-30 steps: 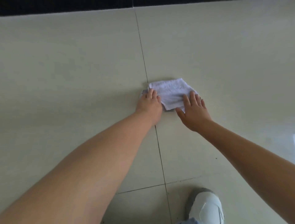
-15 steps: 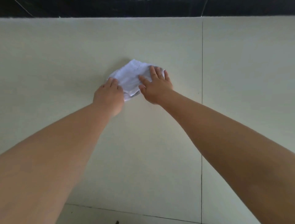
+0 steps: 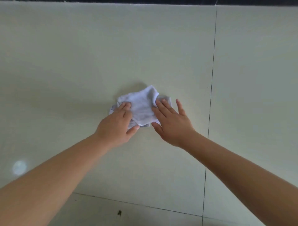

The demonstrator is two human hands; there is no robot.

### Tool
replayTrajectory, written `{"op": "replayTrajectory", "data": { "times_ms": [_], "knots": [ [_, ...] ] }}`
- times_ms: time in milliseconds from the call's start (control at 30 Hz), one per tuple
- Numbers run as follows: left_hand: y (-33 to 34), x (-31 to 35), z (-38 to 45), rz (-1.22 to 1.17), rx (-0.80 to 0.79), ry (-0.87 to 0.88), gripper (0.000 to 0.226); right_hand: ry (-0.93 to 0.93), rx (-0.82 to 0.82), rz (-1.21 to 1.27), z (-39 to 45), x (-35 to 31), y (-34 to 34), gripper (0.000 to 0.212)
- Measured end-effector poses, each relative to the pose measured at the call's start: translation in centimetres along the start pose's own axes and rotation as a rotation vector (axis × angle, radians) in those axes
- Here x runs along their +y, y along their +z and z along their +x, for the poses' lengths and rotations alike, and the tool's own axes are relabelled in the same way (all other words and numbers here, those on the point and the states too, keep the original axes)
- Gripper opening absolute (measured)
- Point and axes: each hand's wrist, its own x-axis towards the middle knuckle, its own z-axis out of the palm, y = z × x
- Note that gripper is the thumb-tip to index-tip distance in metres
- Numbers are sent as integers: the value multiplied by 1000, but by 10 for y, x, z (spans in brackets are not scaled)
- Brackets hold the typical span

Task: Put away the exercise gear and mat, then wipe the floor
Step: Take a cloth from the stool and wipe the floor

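Nearest edge: a small dark speck (image 3: 119,212) is lying on the floor (image 3: 64,64), just this side of a grout line (image 3: 137,204) running across the tiles. A second grout line (image 3: 209,113) is running away from the viewer on the right, well clear of the cloth. A pale light spot (image 3: 19,167) is showing on the tile at lower left.

Mid-frame: both bare forearms are reaching fwd from the lower corners and converging on one point.

Left hand (image 3: 115,127): resting on the cloth's left side, fingers (image 3: 125,107) lying on top of the fabric, thumb at its near edge. Grip appears flat and pressing, not clamped; no fabric seen gathered in it.

Right hand (image 3: 173,124): fingers straight and spread apart, palm down, pressing the cloth's right side; little finger is lying off the fabric on bare tile.

White cloth (image 3: 142,108): crumpled, lying on the floor between the two hands, approx. centre of a large tile.

Far edge: a dark strip (image 3: 177,2) is bordering the floor.
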Motion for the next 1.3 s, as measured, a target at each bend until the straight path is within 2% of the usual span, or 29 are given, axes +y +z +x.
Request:
{"op": "replayTrajectory", "data": {
  "times_ms": [33, 133, 200, 233, 300, 333, 400, 533, 700, 867, 1000, 1100, 1167, 1200, 1300],
  "knots": [
    [0, 12, -2, 12, 9, 90, 57, 54, 16, -19, -19, 7, 13, 67],
    [-5, 69, 10, 3, -4, 301, 61, 254, -125, 39, -80, 38, 30, 85],
    [-16, 115, 32, -74, -70, 348, 64, 396, -122, 116, -106, 64, 29, 100],
    [-19, 134, 47, -57, -125, 342, 63, 450, -117, 118, -112, 79, 27, 97],
    [-28, 163, 77, -88, -227, 242, 60, 545, -93, 143, -109, 105, 15, 70],
    [-31, 172, 93, -97, -227, 192, 57, 574, -53, 164, -99, 114, 6, 60],
    [-34, 175, 119, -94, -160, 110, 52, 595, 13, 203, -73, 129, -12, 53],
    [-43, 131, 139, -45, -68, -44, 46, 515, 76, 206, -12, 136, -38, 49],
    [-43, 29, 126, 29, -24, -133, 42, 373, 55, 162, 61, 82, -57, 48],
    [-41, -56, 92, 144, -55, -231, 38, 229, 43, 114, 123, 10, -66, 49],
    [-38, -102, 62, 133, -125, -288, 38, 136, 20, 79, 149, -39, -66, 50],
    [-21, -116, 31, 87, -50, -285, 38, 52, -2, 45, 154, -66, -60, 51],
    [-6, -105, 4, 86, 46, -263, 49, -20, -17, 35, 144, -77, -53, 51],
    [1, -96, -8, 9, 55, -285, 53, -58, -20, 32, 135, -79, -48, 51],
    [16, -63, -37, -43, 42, -150, 48, -127, -57, 3, 91, -66, -29, 52]
  ]
}}
